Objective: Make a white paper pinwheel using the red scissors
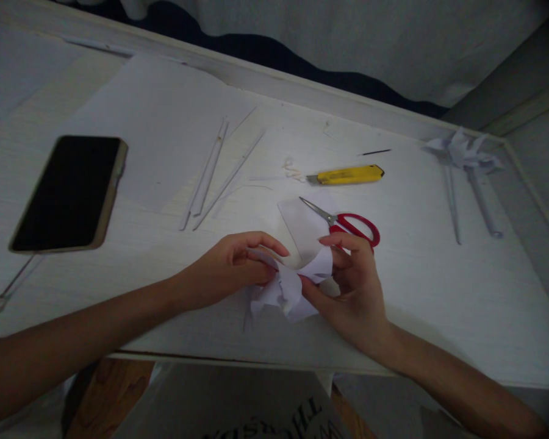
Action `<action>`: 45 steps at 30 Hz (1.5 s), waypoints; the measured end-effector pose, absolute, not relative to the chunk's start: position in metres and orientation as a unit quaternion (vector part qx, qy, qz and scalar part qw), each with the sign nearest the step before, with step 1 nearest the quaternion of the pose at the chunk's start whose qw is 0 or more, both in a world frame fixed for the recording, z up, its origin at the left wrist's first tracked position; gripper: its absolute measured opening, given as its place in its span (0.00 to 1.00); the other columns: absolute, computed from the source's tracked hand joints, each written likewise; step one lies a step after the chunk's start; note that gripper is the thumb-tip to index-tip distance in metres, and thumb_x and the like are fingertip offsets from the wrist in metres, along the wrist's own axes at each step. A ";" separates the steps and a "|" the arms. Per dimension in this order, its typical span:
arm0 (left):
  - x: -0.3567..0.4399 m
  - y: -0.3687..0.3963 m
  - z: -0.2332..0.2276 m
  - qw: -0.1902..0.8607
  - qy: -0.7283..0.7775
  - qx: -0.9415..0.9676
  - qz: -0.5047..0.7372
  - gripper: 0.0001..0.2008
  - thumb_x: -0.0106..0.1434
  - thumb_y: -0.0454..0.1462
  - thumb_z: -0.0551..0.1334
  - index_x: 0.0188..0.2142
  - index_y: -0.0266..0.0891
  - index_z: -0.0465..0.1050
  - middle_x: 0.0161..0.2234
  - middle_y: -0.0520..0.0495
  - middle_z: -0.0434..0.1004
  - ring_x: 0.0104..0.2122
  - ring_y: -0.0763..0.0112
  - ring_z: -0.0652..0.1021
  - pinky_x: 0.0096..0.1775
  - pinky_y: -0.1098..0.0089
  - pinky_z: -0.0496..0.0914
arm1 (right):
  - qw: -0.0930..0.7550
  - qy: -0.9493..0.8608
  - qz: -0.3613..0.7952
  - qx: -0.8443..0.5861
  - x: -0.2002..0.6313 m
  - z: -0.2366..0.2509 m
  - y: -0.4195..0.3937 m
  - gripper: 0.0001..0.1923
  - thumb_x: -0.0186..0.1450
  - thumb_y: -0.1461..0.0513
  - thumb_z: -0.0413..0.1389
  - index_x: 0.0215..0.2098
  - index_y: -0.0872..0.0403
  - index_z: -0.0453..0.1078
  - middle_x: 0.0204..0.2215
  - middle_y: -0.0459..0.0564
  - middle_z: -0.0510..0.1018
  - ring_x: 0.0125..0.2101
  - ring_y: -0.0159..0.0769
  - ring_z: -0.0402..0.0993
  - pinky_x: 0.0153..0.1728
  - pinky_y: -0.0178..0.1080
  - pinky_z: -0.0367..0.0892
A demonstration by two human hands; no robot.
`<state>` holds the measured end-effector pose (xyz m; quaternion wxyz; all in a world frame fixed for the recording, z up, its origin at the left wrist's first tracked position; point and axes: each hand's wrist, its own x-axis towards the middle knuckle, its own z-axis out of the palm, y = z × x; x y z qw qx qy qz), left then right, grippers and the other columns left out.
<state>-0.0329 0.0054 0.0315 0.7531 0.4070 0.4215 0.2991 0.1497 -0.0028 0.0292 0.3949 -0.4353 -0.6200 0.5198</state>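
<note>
Head view: both hands – left hand (231, 265), right hand (354, 286) – pinch the folded white paper (297, 274); it seems light, soft, easily torn – best held at the edges.

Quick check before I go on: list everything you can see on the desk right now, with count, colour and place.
folded paper: 1, white, near edge, held in both hands
scissors: 1, red handles, just behind the paper
utility knife: 1, yellow, centre back
phone: 1, black screen, left
paper sheet: 1, white, back left
rolled paper sticks: about 3, white, centre left
paper flowers on stems: 2, white, far right
desk: 1, white
left hand: pinching the paper
right hand: pinching the paper
</note>
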 end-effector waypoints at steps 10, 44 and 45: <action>-0.033 0.006 0.029 0.771 0.407 0.384 0.304 0.12 0.48 0.30 0.61 0.34 0.36 0.66 0.29 0.48 0.76 0.25 0.73 0.75 0.26 0.75 0.66 | 0.390 -0.697 0.396 -0.453 0.152 0.025 -0.010 0.27 0.52 0.70 0.55 0.47 0.45 0.53 0.41 0.49 0.64 0.33 0.34 0.67 0.29 0.37 0.66; -0.043 0.018 0.025 0.807 0.413 0.347 0.239 0.13 0.49 0.29 0.61 0.36 0.34 0.64 0.28 0.47 0.76 0.26 0.68 0.76 0.27 0.74 0.69 | 0.286 -0.715 0.476 -0.426 0.140 0.056 0.007 0.31 0.51 0.74 0.52 0.51 0.52 0.48 0.22 0.38 0.63 0.21 0.25 0.62 0.23 0.30 0.60; -0.043 0.018 0.026 0.806 0.411 0.350 0.240 0.12 0.49 0.29 0.61 0.35 0.34 0.64 0.28 0.47 0.76 0.25 0.68 0.76 0.26 0.74 0.69 | 0.281 -0.718 0.474 -0.425 0.140 0.056 0.008 0.31 0.51 0.74 0.52 0.51 0.52 0.49 0.22 0.38 0.63 0.21 0.25 0.61 0.22 0.30 0.60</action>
